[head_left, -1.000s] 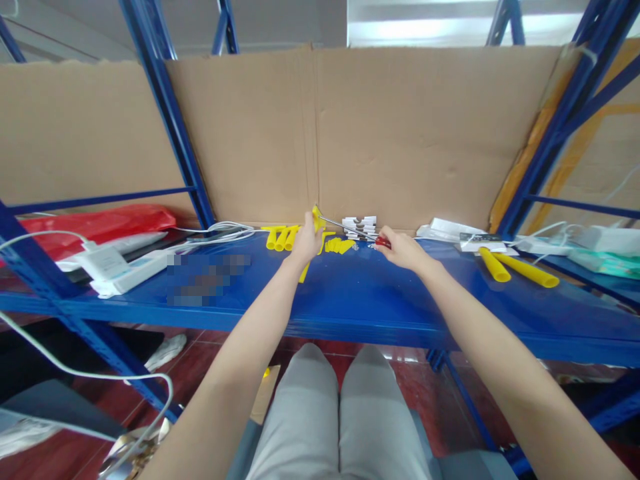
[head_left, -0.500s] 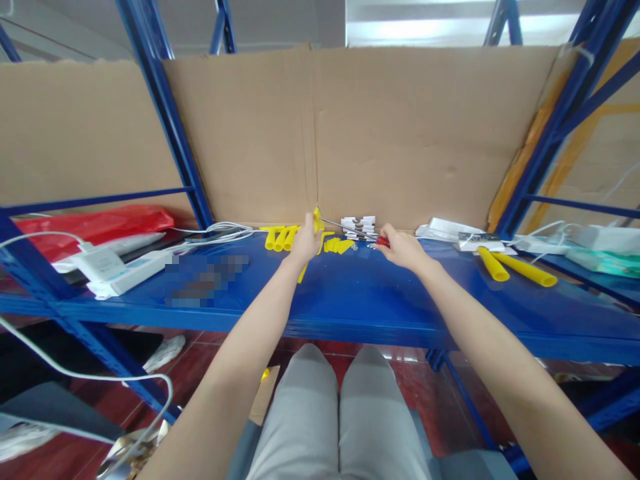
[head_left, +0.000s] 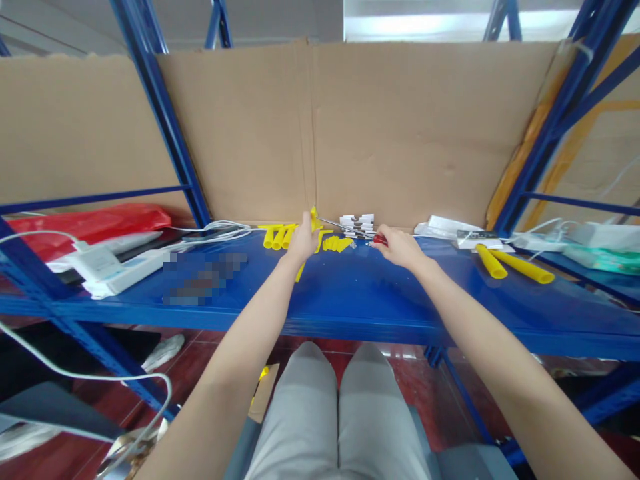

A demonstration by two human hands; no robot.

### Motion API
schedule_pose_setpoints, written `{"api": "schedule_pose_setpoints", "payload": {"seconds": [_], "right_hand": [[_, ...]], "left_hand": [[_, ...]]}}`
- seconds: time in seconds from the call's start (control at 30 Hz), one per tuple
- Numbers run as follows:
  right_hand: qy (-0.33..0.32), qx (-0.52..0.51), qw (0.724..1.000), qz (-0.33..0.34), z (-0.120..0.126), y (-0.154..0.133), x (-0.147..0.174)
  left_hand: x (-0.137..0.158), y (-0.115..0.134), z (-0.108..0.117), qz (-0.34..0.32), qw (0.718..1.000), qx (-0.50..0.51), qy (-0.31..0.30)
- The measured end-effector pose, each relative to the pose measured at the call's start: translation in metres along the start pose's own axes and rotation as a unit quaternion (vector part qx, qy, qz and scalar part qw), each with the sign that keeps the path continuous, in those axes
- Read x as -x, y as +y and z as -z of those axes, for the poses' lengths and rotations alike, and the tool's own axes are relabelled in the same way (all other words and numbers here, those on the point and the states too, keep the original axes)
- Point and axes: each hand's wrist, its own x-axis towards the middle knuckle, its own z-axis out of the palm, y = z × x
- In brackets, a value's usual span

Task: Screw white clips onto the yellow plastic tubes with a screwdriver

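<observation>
Two arms [head_left: 255,320] stretched forward — left hand [head_left: 301,242] gripping yellow piece [head_left: 315,216], right hand [head_left: 401,248] clasping red-handled screwdriver [head_left: 381,239].

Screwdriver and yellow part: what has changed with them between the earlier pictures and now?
Nothing visibly changed, apart from a slight shift of the whole view. Nothing was taken or let go: the left hand still holds the yellow part, the right hand the screwdriver. The white pieces stayed too.

texts: none readable | labels, brands: none readable | numbers: none readable | signs: none readable
</observation>
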Motion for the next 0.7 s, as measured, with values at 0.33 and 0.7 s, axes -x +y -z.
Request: {"api": "schedule_pose_setpoints", "payload": {"seconds": [0.33,0.7], "right_hand": [[-0.029,-0.017,0.999,0.026,0.0020,-0.0039,0.0004],[-0.004,-0.046,0.999,0.006,-0.0004,-0.0002,0.0002]], "left_hand": [[-0.0023,-0.0049,-0.0026,0.000,1.000,0.007,0.006],[-0.0001,0.0000,0.0017,0.005,1.000,0.004,-0.013]]}}
